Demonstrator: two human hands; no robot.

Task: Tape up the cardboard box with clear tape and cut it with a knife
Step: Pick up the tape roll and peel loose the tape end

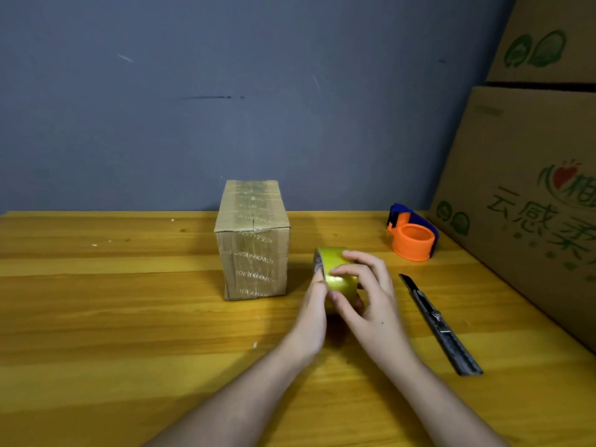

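A small cardboard box (253,240) stands upright on the wooden table (113,301), its top and front covered in printed clear tape. Just right of it, both hands hold a roll of clear yellowish tape (335,264) above the table. My left hand (311,321) grips the roll's left side with the thumb against its face. My right hand (367,295) wraps over the roll's top and right side, fingertips pressing on the tape surface. A grey utility knife (438,324) lies on the table to the right of my right hand, blade end pointing away from me.
An orange and blue tape dispenser (412,233) sits at the back right of the table. Large printed cardboard cartons (529,195) lean along the right edge. A grey-blue wall (225,91) rises directly behind the table.
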